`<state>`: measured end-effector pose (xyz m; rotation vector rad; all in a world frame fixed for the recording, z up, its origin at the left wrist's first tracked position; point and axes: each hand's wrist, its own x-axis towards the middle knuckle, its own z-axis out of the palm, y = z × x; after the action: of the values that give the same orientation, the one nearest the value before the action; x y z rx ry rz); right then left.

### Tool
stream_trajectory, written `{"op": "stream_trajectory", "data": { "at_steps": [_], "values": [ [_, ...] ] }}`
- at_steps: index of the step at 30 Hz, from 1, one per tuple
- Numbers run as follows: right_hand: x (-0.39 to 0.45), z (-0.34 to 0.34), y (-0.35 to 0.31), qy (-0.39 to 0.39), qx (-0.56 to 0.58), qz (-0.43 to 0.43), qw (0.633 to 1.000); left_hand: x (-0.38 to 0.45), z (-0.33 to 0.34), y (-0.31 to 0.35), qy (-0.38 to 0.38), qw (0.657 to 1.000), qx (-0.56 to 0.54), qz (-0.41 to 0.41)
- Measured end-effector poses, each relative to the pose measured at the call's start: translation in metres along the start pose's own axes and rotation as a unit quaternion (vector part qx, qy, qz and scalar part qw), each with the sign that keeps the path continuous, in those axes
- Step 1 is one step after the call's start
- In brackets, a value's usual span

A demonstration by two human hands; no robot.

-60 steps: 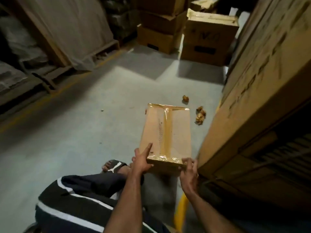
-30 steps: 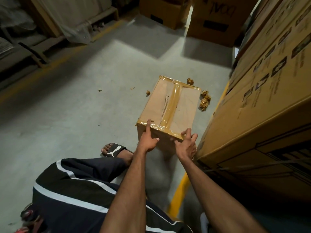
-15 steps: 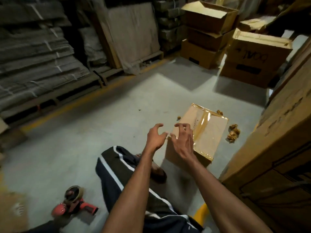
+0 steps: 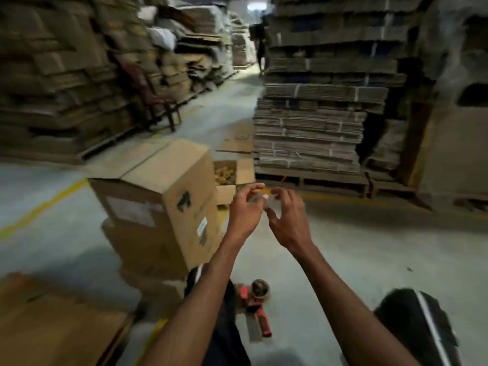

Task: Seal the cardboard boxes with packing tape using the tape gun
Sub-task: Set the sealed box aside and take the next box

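Observation:
My left hand [image 4: 244, 210] and my right hand [image 4: 286, 219] hover side by side in mid-air, fingers loosely curled, fingertips nearly meeting. A pale blur shows between the fingertips; I make out nothing held. The red tape gun [image 4: 257, 297] lies on the grey floor below my forearms, between my legs, untouched. Left of my hands stands a stack of cardboard boxes [image 4: 158, 207], the top one with a flap raised. The taped box is out of view.
A small open box [image 4: 227, 178] holding brown wads sits behind the stack. Flat cardboard [image 4: 52, 326] lies at lower left. A pallet of flattened cartons [image 4: 311, 114] rises ahead, with more stacks and a red chair [image 4: 155, 93] along the left. A person [image 4: 260, 48] stands far down the aisle.
Both hands let go of the taped box and lifted off it. My view swung left, away from that box, toward the aisle and the box stack; the tape gun now lies below my arms.

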<state>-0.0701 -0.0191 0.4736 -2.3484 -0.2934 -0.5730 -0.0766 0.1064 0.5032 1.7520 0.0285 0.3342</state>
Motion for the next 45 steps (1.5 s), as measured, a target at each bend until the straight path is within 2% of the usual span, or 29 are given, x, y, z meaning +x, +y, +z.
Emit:
{"op": "stream_trajectory", "data": {
  "at_steps": [4,8,13,17,25,30,33,35,39,42,45],
  "values": [
    [0.021,0.06,-0.072,-0.053,0.049,-0.081,0.994,0.009,-0.087,-0.008,0.129,0.992,0.0,0.0],
    [0.029,0.103,-0.123,-0.113,0.056,-0.139,0.982,0.012,-0.147,-0.021,0.217,0.976,-0.017,-0.013],
    [0.036,0.139,-0.151,-0.166,0.06,-0.158,0.972,0.006,-0.165,-0.03,0.277,0.959,0.039,0.037],
    [0.039,0.157,-0.153,-0.17,0.088,-0.146,0.971,0.009,-0.167,-0.041,0.359,0.932,-0.024,0.041],
    [0.049,0.175,-0.159,-0.15,0.024,-0.141,0.978,0.013,-0.172,-0.057,0.318,0.947,-0.031,0.035],
    [0.063,0.156,-0.129,-0.131,0.014,-0.112,0.985,0.024,-0.201,-0.068,0.324,0.943,0.077,-0.005],
    [0.075,0.146,-0.105,-0.101,-0.016,-0.052,0.993,0.026,-0.221,-0.072,0.349,0.921,0.173,-0.023],
    [0.083,0.143,-0.098,-0.091,-0.024,-0.013,0.995,0.029,-0.23,-0.071,0.339,0.913,0.226,-0.024],
    [0.092,0.139,-0.105,-0.105,0.036,0.003,0.994,0.04,-0.238,-0.066,0.254,0.951,0.167,-0.058],
    [0.091,0.139,-0.118,-0.104,0.086,0.014,0.991,0.042,-0.236,-0.058,0.26,0.941,0.209,-0.049],
    [0.088,0.133,-0.117,-0.069,0.107,0.05,0.991,0.038,-0.223,-0.051,0.259,0.927,0.269,-0.017]
  ]
}}
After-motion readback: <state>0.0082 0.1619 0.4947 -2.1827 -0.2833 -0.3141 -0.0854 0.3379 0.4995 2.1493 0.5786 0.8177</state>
